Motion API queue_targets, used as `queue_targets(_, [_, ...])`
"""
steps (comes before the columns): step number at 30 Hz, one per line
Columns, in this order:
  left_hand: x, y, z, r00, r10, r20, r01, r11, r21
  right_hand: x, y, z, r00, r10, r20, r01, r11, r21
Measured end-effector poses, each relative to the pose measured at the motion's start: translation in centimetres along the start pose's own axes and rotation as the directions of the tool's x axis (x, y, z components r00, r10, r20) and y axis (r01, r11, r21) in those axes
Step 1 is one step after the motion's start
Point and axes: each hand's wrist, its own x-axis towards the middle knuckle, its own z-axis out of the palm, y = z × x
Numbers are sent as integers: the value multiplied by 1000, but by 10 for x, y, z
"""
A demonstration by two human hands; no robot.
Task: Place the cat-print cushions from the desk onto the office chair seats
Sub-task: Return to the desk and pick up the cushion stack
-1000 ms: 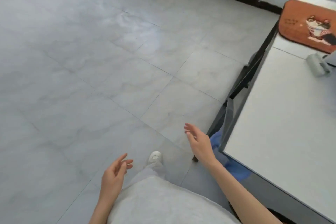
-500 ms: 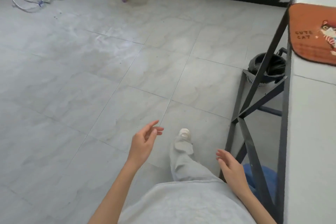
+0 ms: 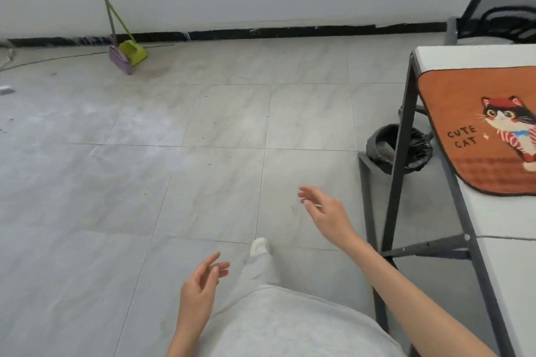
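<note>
One cushion (image 3: 481, 127) (cat-print), two hands

Soft, even daylight fills the room, with no hard shadows; only a faint shade lies under the desk (image 3: 493, 220) frame. The tiled floor (image 3: 145, 168) shows a pale, hazy sheen toward the left. Wide-angle distortion bends the baseboard (image 3: 261, 32) and desk edges. Slight motion blur softens the right hand (image 3: 327, 213) and the left hand (image 3: 200, 290).
</note>
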Motion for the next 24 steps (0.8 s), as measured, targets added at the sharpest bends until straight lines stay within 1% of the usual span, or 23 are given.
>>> queue_targets(4, [115, 50, 18, 992, 33, 120, -39, 998, 52, 85, -7, -13, 991, 50, -126, -44, 998, 45])
queue_targets(6, [175, 88, 33, 973, 78, 215, -98, 992, 82, 115, -3, -20, 975, 123, -183, -111, 991, 73])
queue_targets(8, [229, 137, 54, 938, 125, 323, -173, 977, 124, 134, 2, -28, 942, 226, -249, -203, 973, 113])
queue_targets(10, [278, 188, 78, 885, 175, 432, -265, 951, 157, 143, 8, -37, 894, 320, -313, -284, 946, 156])
queue_targets(13, [337, 255, 127, 777, 221, 590, -399, 897, 190, 148, 15, -51, 790, 460, -405, -394, 887, 240])
queue_targets(16, [374, 306, 189, 653, 227, 722, -523, 825, 214, 149, 22, -67, 635, 576, -515, -449, 817, 360])
queue_targets(18, [385, 332, 234, 571, 229, 789, -585, 787, 194, 153, 26, -80, 533, 622, -574, -443, 783, 436])
queue_targets(21, [385, 355, 295, 464, 215, 860, -640, 752, 158, 162, 33, -104, 427, 664, -614, -420, 746, 516])
queue_targets(24, [374, 364, 356, 364, 182, 914, -680, 722, 127, 172, 44, -140, 320, 677, -663, -354, 734, 579])
